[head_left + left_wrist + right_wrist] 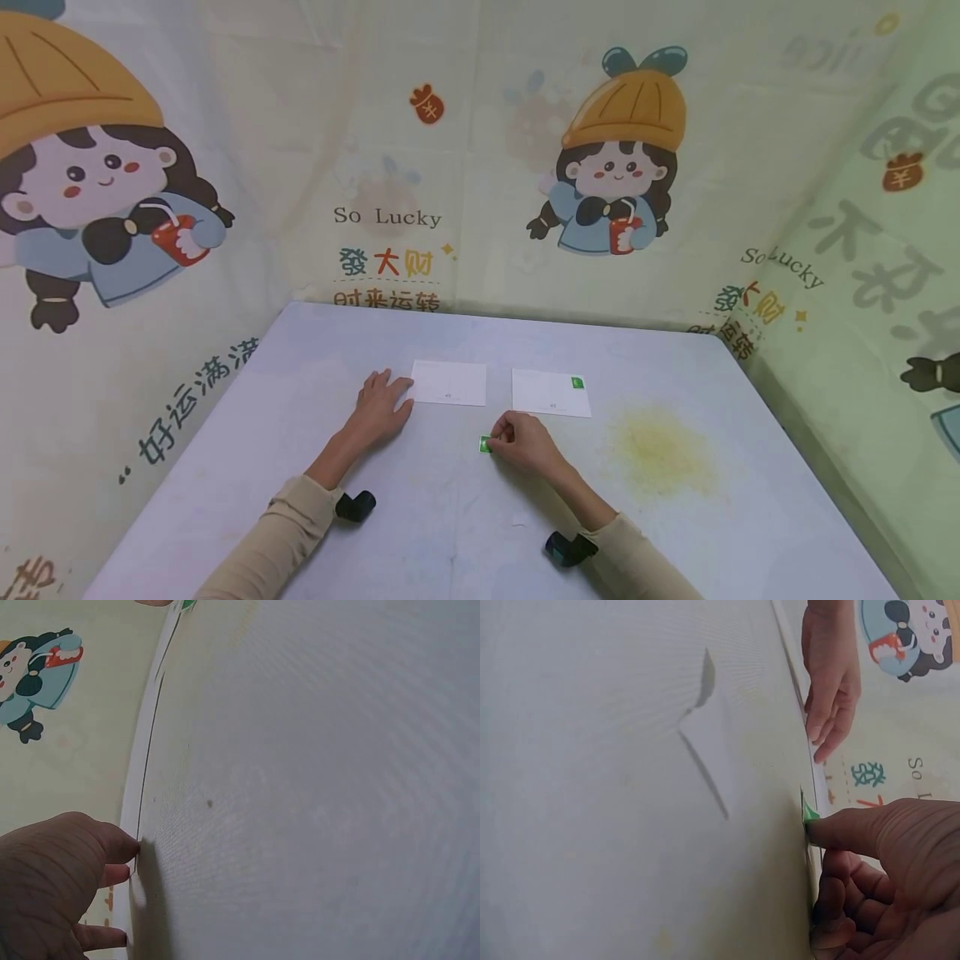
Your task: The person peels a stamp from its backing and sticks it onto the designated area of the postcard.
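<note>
Two white envelopes lie side by side on the table, the left one (448,383) plain but for small print, the right one (547,393) with a green stamp (577,382) at its upper right corner. My right hand (522,443) pinches a second green stamp (484,444) by its edge, low over the table in front of the gap between the envelopes. In the right wrist view the thumb covers part of this stamp (809,814). My left hand (380,407) rests with spread fingers at the left envelope's left edge.
The white table (420,533) has a yellow stain (663,450) to the right and a pale torn-looking patch (714,750) in the right wrist view. A printed cloth wall (480,167) borders it behind and at the sides. Black wrist cameras (356,506) sit on both cuffs.
</note>
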`<control>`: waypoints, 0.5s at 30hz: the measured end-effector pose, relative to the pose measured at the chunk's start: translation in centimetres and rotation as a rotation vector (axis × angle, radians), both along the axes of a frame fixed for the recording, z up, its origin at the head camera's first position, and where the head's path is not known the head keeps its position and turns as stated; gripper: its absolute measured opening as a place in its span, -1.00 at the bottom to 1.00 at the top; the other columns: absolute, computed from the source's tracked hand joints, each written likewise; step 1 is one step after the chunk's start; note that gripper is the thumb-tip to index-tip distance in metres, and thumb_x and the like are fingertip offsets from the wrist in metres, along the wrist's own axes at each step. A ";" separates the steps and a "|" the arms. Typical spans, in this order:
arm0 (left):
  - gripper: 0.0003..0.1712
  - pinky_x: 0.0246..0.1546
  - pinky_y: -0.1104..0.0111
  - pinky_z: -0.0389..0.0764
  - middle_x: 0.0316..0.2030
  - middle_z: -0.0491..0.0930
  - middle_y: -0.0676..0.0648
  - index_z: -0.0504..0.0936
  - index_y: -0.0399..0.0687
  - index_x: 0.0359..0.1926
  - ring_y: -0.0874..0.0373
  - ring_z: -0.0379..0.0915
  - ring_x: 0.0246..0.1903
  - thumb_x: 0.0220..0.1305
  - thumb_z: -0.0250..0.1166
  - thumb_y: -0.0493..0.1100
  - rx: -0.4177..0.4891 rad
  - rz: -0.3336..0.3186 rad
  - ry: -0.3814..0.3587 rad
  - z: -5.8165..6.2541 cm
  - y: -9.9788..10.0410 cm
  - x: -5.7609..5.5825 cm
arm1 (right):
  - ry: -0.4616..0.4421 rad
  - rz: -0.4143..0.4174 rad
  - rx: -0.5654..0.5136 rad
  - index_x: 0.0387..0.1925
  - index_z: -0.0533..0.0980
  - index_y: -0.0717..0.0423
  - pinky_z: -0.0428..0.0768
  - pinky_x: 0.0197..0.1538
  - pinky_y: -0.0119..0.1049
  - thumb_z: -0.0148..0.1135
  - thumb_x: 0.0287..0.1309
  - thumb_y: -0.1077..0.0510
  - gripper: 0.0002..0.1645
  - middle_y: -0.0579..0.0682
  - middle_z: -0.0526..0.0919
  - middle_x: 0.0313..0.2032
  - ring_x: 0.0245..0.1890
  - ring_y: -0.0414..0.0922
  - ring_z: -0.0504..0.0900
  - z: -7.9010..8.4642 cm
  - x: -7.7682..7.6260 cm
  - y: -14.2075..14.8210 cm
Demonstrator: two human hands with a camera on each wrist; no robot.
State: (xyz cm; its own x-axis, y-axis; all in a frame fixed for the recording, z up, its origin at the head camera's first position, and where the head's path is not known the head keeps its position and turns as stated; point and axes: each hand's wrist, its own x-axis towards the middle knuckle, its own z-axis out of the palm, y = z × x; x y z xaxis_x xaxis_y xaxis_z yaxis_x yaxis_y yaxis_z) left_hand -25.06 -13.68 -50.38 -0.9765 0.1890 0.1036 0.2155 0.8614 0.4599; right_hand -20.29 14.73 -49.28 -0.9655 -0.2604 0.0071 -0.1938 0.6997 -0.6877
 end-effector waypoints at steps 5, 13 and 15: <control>-0.49 0.43 -0.29 0.06 0.41 0.24 -0.52 0.50 -0.25 0.32 -0.47 -0.02 0.48 0.43 0.21 -0.13 0.004 0.008 -0.003 0.2 0.2 0.1 | 0.013 0.002 0.010 -0.36 0.56 0.11 0.38 -0.42 -0.41 0.41 0.21 0.21 -0.86 -0.11 0.50 -0.50 -0.47 -0.20 0.42 -0.1 0.0 0.0; -0.49 0.43 -0.29 0.05 0.41 0.26 -0.51 0.51 -0.25 0.32 -0.46 -0.02 0.48 0.44 0.20 -0.12 -0.004 0.004 -0.004 0.1 0.1 0.0 | -0.026 0.004 -0.008 -0.34 0.56 0.12 0.38 -0.41 -0.42 0.39 0.25 0.19 -0.86 -0.11 0.50 -0.49 -0.46 -0.20 0.43 0.0 0.1 0.3; -0.49 0.43 -0.29 0.05 0.40 0.28 -0.50 0.52 -0.25 0.31 -0.46 -0.01 0.48 0.44 0.20 -0.12 -0.001 0.003 0.004 0.0 0.1 0.0 | -0.046 0.005 -0.027 -0.34 0.56 0.12 0.39 -0.42 -0.42 0.39 0.26 0.19 -0.86 -0.10 0.50 -0.49 -0.45 -0.20 0.43 0.1 0.2 0.4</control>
State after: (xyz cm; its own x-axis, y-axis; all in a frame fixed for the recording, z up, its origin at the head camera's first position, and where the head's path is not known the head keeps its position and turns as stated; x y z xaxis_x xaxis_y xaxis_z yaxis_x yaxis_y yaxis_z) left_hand -25.06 -13.57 -50.40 -0.9766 0.1861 0.1078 0.2149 0.8625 0.4582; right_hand -20.13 15.09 -49.17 -0.9636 -0.2657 -0.0300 -0.1653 0.6800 -0.7144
